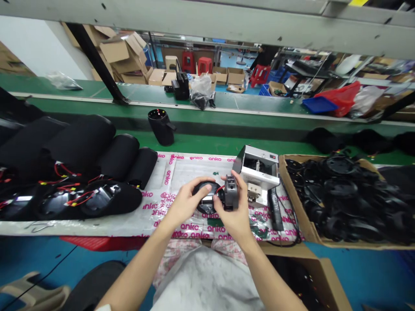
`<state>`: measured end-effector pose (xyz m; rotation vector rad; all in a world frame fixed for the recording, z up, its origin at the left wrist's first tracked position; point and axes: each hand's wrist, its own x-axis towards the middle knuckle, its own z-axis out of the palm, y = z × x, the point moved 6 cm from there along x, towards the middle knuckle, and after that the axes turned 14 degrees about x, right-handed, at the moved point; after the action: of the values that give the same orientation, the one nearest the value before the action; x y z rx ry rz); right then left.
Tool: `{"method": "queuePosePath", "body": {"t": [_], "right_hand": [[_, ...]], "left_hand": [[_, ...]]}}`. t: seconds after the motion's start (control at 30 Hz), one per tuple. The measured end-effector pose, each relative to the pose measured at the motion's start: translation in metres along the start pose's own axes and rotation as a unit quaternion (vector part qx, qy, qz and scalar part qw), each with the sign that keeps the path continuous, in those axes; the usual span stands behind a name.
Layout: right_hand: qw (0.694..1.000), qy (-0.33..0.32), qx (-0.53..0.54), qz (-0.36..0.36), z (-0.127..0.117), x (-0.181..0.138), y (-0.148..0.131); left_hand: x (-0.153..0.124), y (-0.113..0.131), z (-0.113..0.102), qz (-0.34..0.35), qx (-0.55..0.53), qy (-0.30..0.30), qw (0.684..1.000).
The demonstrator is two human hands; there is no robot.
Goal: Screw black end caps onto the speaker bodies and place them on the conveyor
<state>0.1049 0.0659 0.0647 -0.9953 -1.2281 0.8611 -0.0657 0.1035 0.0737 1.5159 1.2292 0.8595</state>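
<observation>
My left hand (186,199) is closed on the rim of a round black speaker-like disc (206,206), thumb across its top. Pinched upright in my right hand (235,214) is a dark grey plastic housing (230,192); a short red wire shows between it and the disc. Both parts are held close together above the work mat printed with pink "anko" lettering (186,226). Just right of my right hand stands a silver-grey bench machine (261,166) with a red switch. Beside that lies a black-handled tool (275,209) with a cable.
Black fabric-covered cylinders (81,142) with red wires crowd the left of the bench. A single black cylinder (162,127) stands upright behind the mat. On the right, a cardboard box (306,218) is heaped with black plastic parts. A metal beam (207,19) crosses overhead.
</observation>
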Motion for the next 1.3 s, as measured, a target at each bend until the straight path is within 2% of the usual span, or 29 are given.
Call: {"method": "queuePosePath", "body": {"t": [0.13,0.27,0.4,0.57,0.63,0.67,0.83,1.0,1.07,1.23,1.3], "right_hand": [[1.000,0.010,-0.016,-0.003,0.000,-0.001,0.008],[1.000,-0.002,-0.021,0.006,0.003,0.001,0.006],[1.000,-0.007,-0.023,0.013,0.004,0.003,0.004],[0.999,-0.015,-0.037,0.012,0.003,0.007,0.000],[0.999,-0.018,-0.041,0.013,0.003,0.008,-0.001],[0.999,-0.018,-0.043,0.012,0.004,0.008,-0.002],[0.999,-0.015,-0.048,0.006,0.006,0.007,-0.004],[0.999,-0.017,-0.052,-0.001,0.006,0.008,-0.004],[0.998,-0.018,-0.052,-0.004,0.006,0.009,-0.005],[0.998,-0.019,-0.052,-0.010,0.006,0.010,-0.009],[0.998,-0.019,-0.055,-0.012,0.006,0.010,-0.011]], "left_hand": [[0.019,0.007,-0.021,-0.011,-0.012,-0.140,0.990],[0.044,0.021,-0.036,0.042,0.127,-0.215,0.967],[0.052,0.042,-0.034,0.106,0.302,-0.200,0.926],[0.038,0.070,-0.014,0.192,0.531,-0.139,0.813],[0.033,0.078,-0.008,0.204,0.588,-0.130,0.772],[0.032,0.081,-0.007,0.208,0.601,-0.134,0.761],[0.044,0.093,-0.011,0.222,0.564,-0.204,0.769],[0.068,0.088,-0.012,0.213,0.541,-0.257,0.772],[0.072,0.087,-0.009,0.216,0.539,-0.263,0.771],[0.066,0.096,0.000,0.218,0.601,-0.247,0.729],[0.064,0.101,0.001,0.222,0.601,-0.250,0.726]]}}
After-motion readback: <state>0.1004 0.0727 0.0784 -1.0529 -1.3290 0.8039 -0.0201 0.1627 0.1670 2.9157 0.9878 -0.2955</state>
